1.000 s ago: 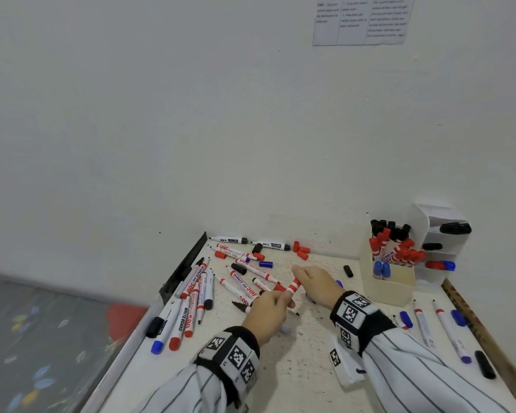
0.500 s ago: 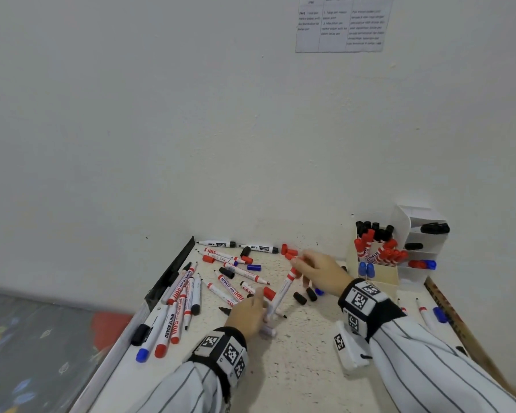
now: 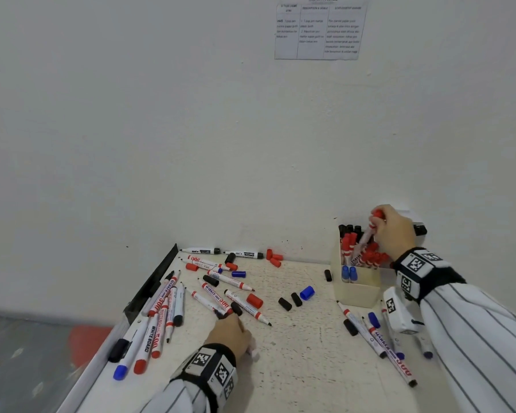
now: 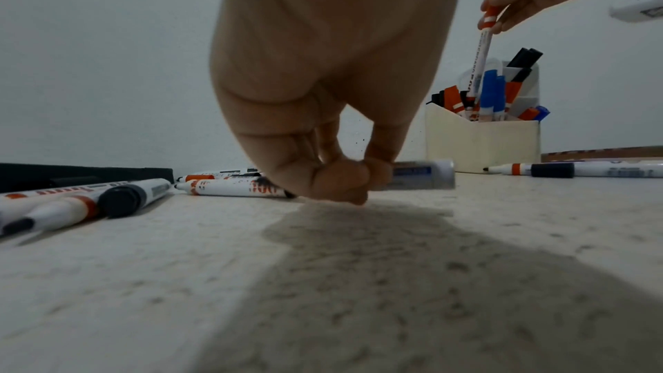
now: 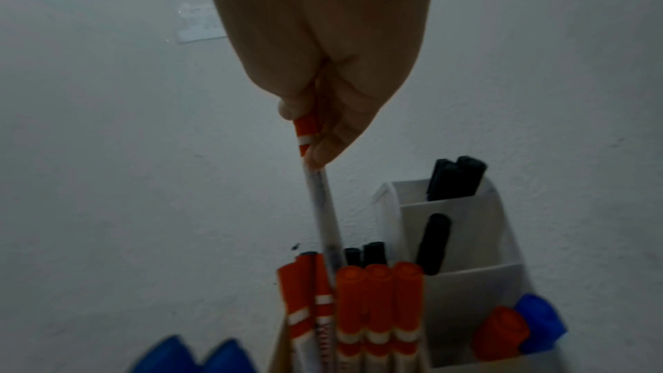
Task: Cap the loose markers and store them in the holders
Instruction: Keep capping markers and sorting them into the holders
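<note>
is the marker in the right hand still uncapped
No, the red-capped marker pinched by the right hand wears its red cap as it goes cap-up into the cream holder.

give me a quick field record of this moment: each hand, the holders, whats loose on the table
right hand: pinches the capped end of a red marker, lowering it barrel-first into the cream holder
left hand: low on the table, fingers curled round a marker with a blue label
cream holder contents: red, black and blue capped markers, upright
white tiered holder: black markers; red and blue caps in its lowest tier
loose: many markers, some uncapped, plus scattered red, black and blue caps
</note>
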